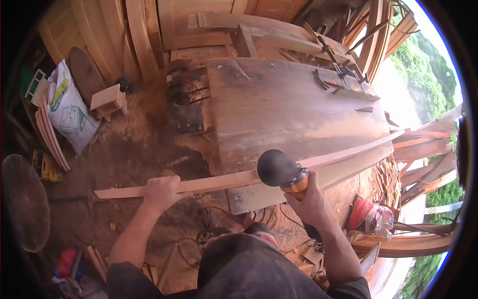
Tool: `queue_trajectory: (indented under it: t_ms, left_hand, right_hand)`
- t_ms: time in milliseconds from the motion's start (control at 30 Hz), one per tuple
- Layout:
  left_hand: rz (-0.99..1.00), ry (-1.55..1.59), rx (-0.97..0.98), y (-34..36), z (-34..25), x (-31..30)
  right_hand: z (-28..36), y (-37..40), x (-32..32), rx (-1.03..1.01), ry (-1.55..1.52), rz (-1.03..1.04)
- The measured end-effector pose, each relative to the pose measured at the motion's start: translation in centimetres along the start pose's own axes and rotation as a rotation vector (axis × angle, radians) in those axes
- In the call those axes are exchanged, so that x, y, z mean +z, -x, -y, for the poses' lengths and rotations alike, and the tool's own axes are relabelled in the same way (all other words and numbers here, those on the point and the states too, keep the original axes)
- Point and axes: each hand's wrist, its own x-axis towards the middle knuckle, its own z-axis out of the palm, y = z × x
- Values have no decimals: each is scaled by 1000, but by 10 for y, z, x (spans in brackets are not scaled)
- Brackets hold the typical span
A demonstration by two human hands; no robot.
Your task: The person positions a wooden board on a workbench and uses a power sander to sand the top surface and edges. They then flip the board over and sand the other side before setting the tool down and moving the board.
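Observation:
My left hand (162, 192) is closed around a long pale wooden strip (219, 183) near its left end. The strip runs to the right along the near edge of a wide wooden workbench (289, 109), and its left end sticks out past the bench. In my right hand (312, 202) is a yellow-and-black angle grinder (298, 184), gripped by its body. Its round dark disc (277, 168) faces up toward me and overlaps the strip in this view. The part of the strip behind the disc is hidden.
Clamps (339, 65) lie at the bench's far right. On the left are a white sack (72, 112), a small wooden stool (108, 101), a yellow power tool (46, 167) and a round fan (26, 202). A red-and-white bag (369, 215) stands at right. Sawdust and cords cover the floor.

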Motion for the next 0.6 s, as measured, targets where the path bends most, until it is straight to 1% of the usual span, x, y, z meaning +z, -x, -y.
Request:
queue_trajectory:
  t_ms: [33, 67, 133, 200, 267, 300, 367, 400, 467, 600]
  left_hand:
    - [11, 8, -13, 2, 0, 1]
    - [22, 11, -20, 1, 0, 0]
    - [46, 13, -27, 0, 2, -1]
    - [74, 15, -38, -1, 0, -1]
    - [50, 24, -38, 1, 2, 6]
    - [37, 25, -38, 1, 4, 8]
    - [47, 8, -38, 1, 4, 7]
    - [52, 2, -44, 0, 4, 7]
    - [11, 23, -2, -1, 4, 5]
    - [-84, 41, 65, 1, 6, 13]
  right_hand:
    - [-11, -1, -1, -8, -25, -44]
    - [-14, 0, 4, -7, -32, -37]
    - [-5, 8, 8, 14, -53, -39]
    - [38, 19, 22, 4, 17, 77]
    - [68, 25, 50, -121, 10, 113]
    - [79, 27, 59, -160, 9, 145]
    - [87, 28, 67, -176, 4, 169]
    - [87, 28, 67, -188, 4, 184]
    - [76, 25, 58, -149, 13, 140]
    - [26, 17, 30, -31, -37, 52]
